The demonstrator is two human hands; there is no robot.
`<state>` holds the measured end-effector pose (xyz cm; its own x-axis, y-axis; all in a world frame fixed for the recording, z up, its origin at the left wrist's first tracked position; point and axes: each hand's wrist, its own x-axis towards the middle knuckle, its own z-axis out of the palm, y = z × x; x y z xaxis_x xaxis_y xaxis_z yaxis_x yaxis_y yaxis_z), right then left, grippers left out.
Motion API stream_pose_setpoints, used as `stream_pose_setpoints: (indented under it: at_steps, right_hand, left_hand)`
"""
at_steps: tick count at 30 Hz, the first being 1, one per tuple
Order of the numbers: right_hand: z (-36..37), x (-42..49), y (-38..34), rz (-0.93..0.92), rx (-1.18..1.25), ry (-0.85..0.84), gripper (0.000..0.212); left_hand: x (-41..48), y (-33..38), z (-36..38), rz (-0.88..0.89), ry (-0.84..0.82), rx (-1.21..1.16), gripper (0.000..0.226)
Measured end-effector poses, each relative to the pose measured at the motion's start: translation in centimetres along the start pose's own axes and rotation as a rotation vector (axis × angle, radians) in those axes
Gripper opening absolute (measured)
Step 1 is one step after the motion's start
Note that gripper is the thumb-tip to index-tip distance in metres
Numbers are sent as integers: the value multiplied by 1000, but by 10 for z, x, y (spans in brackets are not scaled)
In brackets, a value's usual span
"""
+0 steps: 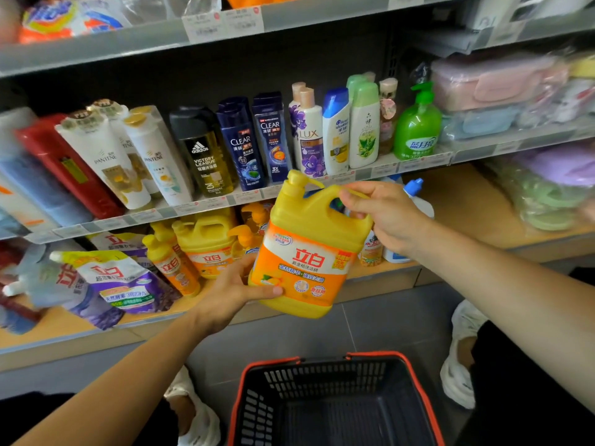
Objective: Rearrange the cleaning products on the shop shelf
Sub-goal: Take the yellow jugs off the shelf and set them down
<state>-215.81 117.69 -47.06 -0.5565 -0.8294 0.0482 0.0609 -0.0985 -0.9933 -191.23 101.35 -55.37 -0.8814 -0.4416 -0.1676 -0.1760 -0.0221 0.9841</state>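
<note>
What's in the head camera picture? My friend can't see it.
Two hands hold a big yellow soap jug at a shop shelf: the right hand grips its handle, the left hand holds its lower side. Shampoo bottles stand behind it; a black-and-red basket sits below.

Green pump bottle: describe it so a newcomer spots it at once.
Find the middle shelf with its row of shampoo bottles. Follow it to the right end. The green pump bottle stands there, the row's only pump top, brighter than the pale green bottle nearby.
</note>
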Motion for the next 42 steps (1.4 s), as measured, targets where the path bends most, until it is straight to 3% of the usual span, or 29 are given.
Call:
stream_pose_setpoints:
  at_steps: [5,10,12,14,17,20,23,28,33,39,42]
  right_hand:
    - [-15,4,9,11,-151,59,26]
    - [-22,1,30,217,-141,113,16]
    - [-24,1,36,176,-261,274,27]
    - [-22,-2,37,-6,-467,362,40]
    - [-7,-10,32,-271,-702,75,54]
    - [13,-19,42,-324,-960,-261,87]
    - [27,-17,55,-338,-1140,-374,103]
    - [27,-11,56,-188,-847,-417,85]
    - [20,-14,63,-84,-562,-384,70]
    - [14,-14,66,-6,-419,-262,62]
    - [14,-15,65,10,-390,-218,56]
  left_hand:
    - [1,12,4,67,202,37,82]
    - [-2,31,4,224,360,248,81]
    - [-1,38,4,246,388,385,81]
    - [-1,42,5,252,428,570,81]
    - [-2,43,9,227,432,777,83]
    - [-4,46,19,225,407,901,87]
    - [-6,51,28,254,365,922,88]
    - [-9,63,35,331,282,764,79]
    - [-11,67,22,503,136,667,47]
    - [-17,41,16,692,192,886,58]
    - [-17,35,13,659,271,876,58]
